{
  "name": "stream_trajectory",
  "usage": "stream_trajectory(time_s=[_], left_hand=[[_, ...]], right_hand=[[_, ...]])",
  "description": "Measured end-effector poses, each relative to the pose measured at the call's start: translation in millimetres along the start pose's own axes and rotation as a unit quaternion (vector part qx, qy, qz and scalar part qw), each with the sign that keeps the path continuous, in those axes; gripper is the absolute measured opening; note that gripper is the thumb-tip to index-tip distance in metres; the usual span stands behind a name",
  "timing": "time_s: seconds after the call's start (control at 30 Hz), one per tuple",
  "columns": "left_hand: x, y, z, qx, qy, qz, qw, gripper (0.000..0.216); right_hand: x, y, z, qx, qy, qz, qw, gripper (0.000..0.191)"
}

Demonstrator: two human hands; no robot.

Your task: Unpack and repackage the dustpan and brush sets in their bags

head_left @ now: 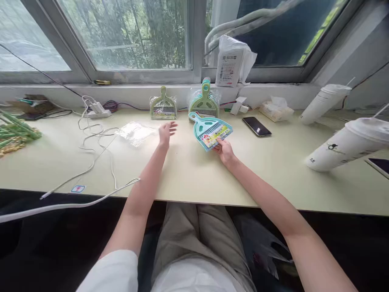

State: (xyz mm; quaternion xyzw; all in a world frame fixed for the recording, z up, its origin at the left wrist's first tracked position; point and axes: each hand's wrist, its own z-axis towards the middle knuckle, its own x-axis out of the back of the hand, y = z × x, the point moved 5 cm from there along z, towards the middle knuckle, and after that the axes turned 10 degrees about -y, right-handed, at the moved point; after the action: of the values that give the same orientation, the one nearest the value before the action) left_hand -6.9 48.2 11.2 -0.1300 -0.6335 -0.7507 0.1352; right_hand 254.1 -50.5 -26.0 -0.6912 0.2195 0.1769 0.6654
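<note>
My right hand [224, 151] grips the lower edge of a teal dustpan and brush set [209, 130], which is tilted above the table with a colourful label across its front. Raised over the table, my left hand [166, 134] has its fingers apart and holds nothing. Beyond it, a green dustpan set [163, 106] in clear wrapping leans against the wall. Behind the held set stands a stack of wrapped dustpan sets [206, 99], partly hidden. A clear plastic bag [135, 133] lies flat to the left of my left hand.
White cables [94, 158] and a power strip [97, 109] spread across the left side. To the right are a phone [257, 126], a tissue pack [276, 109] and two white cups [349, 144] [324, 103]. A white package [231, 65] stands on the sill. Plant stalks [15, 132] lie far left.
</note>
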Motion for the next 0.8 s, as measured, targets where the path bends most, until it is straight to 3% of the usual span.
stream_trajectory(time_s=[0.1, 0.17, 0.23, 0.33, 0.47, 0.57, 0.67, 0.73, 0.8], left_hand=[[54, -19, -4, 0.072, 0.142, 0.178, 0.971, 0.04], [73, -29, -4, 0.116, 0.157, 0.266, 0.944, 0.042], [76, -37, -2, 0.143, 0.12, 0.314, 0.931, 0.033], [65, -33, 0, 0.119, 0.075, 0.327, 0.935, 0.023], [42, 1, -5, -0.038, 0.054, 0.275, 0.959, 0.037], [17, 18, -12, -0.123, -0.086, 0.189, 0.97, 0.043], [-5, 15, -17, -0.094, -0.203, 0.187, 0.957, 0.042], [-14, 10, -18, -0.064, -0.19, 0.242, 0.949, 0.041], [-20, 9, -20, -0.068, -0.131, 0.299, 0.943, 0.04]], right_hand=[[3, -2, 0, 0.0, 0.014, -0.003, 1.0, 0.011], [3, -3, -1, -0.003, 0.019, -0.009, 1.0, 0.009], [3, -4, -3, -0.008, 0.018, -0.017, 1.0, 0.009], [1, -4, -4, -0.013, 0.009, -0.031, 0.999, 0.012], [2, -5, -4, -0.01, 0.012, -0.036, 0.999, 0.013], [4, -4, -3, -0.005, 0.012, -0.039, 0.999, 0.012], [5, -5, -2, 0.006, 0.014, -0.046, 0.999, 0.009], [6, -7, -3, 0.021, 0.016, -0.043, 0.999, 0.005], [5, -10, -5, 0.033, 0.012, -0.038, 0.999, 0.005]])
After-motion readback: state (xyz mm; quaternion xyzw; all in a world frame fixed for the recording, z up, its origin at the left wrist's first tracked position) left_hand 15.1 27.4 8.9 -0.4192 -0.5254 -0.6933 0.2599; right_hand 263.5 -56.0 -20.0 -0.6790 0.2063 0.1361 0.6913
